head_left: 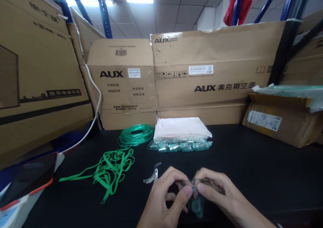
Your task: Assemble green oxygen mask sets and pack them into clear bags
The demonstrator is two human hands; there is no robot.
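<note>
My left hand [165, 197] and my right hand [219, 194] meet low in the middle of the view, fingers pinched together on a small clear plastic part [195, 201] with a greenish tint. The part is mostly hidden by my fingers. A clear plastic clip [152, 175] lies on the black table just left of my left hand. Farther back lie a tangle of green straps [112, 169], a coil of green tubing [136, 134] and a stack of clear bags with green parts [180, 143].
The black table [252, 164] is ringed by brown AUX cardboard boxes [202, 76] at the back and left. A smaller box [280, 118] sits at the right. A phone with an orange edge [29, 179] rests at the left. A white cable [94, 96] hangs by the boxes.
</note>
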